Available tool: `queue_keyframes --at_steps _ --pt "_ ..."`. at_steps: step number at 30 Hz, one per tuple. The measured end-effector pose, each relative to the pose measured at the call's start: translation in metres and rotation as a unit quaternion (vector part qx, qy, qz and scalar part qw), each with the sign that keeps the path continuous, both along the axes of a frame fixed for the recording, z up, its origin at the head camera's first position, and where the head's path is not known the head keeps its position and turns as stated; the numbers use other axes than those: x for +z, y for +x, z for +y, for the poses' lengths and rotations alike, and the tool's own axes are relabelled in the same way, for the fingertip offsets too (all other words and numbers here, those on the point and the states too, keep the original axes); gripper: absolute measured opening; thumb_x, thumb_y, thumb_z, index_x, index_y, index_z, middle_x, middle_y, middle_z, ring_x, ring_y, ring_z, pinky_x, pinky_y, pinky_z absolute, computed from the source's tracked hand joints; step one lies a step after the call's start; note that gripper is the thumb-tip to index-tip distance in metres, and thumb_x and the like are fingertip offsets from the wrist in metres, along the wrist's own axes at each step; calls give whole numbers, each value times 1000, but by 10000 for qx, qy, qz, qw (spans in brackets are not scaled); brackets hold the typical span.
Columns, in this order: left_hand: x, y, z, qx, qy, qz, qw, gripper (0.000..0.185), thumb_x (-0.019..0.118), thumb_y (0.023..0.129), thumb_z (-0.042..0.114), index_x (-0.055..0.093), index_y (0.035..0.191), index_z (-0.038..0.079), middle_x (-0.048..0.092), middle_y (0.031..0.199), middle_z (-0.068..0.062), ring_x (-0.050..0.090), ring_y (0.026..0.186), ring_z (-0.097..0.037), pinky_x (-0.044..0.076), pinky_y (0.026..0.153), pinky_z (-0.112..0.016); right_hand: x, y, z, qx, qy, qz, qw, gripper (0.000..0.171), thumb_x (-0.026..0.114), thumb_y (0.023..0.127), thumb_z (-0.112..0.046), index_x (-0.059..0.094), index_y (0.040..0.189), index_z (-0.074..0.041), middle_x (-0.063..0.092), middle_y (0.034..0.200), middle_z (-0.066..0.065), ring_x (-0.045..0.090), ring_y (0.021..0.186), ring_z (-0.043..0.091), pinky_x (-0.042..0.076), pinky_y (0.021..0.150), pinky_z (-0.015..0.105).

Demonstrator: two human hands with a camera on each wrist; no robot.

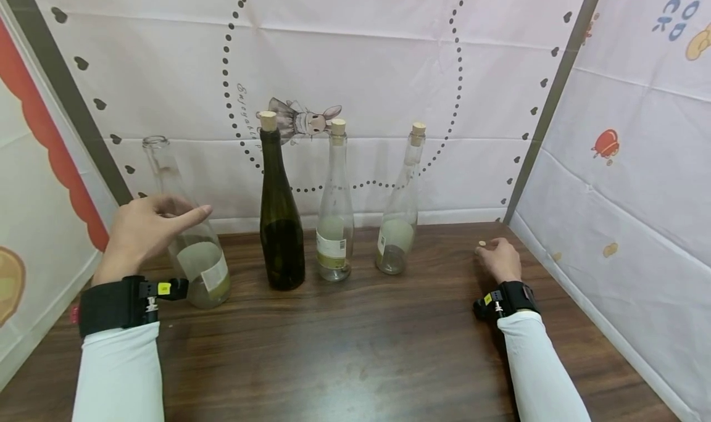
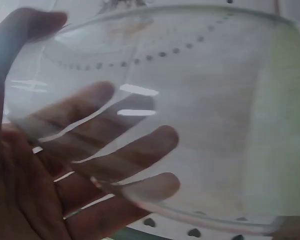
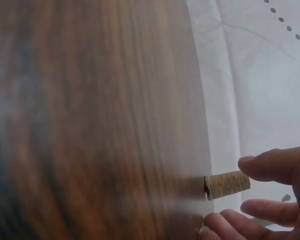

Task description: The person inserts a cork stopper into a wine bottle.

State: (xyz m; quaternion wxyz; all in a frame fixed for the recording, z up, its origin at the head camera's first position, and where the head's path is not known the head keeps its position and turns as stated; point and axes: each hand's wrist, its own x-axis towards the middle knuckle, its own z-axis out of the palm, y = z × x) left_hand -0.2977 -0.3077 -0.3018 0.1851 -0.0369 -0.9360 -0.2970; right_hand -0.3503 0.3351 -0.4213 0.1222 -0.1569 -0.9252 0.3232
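Four bottles stand in a row on the wooden table [image 1: 355,348]. The leftmost clear bottle [image 1: 195,255] has no cork. My left hand [image 1: 166,219] reaches round its shoulder with the fingers straight; the left wrist view shows them through the glass [image 2: 200,100], with the thumb [image 2: 35,25] on the near side. A dark green bottle [image 1: 282,224] and two clear bottles [image 1: 335,224] [image 1: 400,218] are corked. A loose cork [image 1: 481,244] [image 3: 227,185] stands on the table at the fingertips of my right hand [image 1: 498,256]. The thumb [image 3: 270,167] is at the cork's top, the other fingers [image 3: 250,212] slightly apart from it.
Printed fabric walls [image 1: 355,70] close in the table at the back and on both sides. The right wall [image 1: 622,212] runs close beside my right hand. Bare wood fills the front half of the table.
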Motion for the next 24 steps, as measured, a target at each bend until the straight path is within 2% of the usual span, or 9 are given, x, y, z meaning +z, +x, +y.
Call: queue_keyframes --at_steps 8,14,19,24 --pt "15 9 9 -353 -506 -58 9981 70 72 94 63 77 114 -5 74 104 -24 62 99 -44 55 75 -63 0 -1 -1 73 89 31 9999 59 62 103 -25 49 146 13 52 145 38 49 133 55 40 110 62" --pt "23 18 14 -501 -656 -68 9966 66 74 94 60 79 110 -3 76 96 -16 64 94 -40 55 64 -45 -1 -1 -1 121 118 69 9998 56 62 104 -24 52 145 12 53 144 38 49 133 56 41 109 62" --pt "32 26 20 -682 -593 -96 9959 60 78 93 58 81 112 1 77 96 -12 65 95 -36 49 65 -36 -2 0 -1 152 81 166 9997 51 63 104 -22 55 142 11 55 142 37 51 130 56 42 107 63" --pt "40 34 30 -923 -535 -146 9942 54 79 92 57 82 112 8 77 99 -8 67 94 -31 51 69 -39 -2 0 -2 118 31 246 9996 47 62 104 -21 60 139 10 59 138 35 55 126 55 44 103 62"
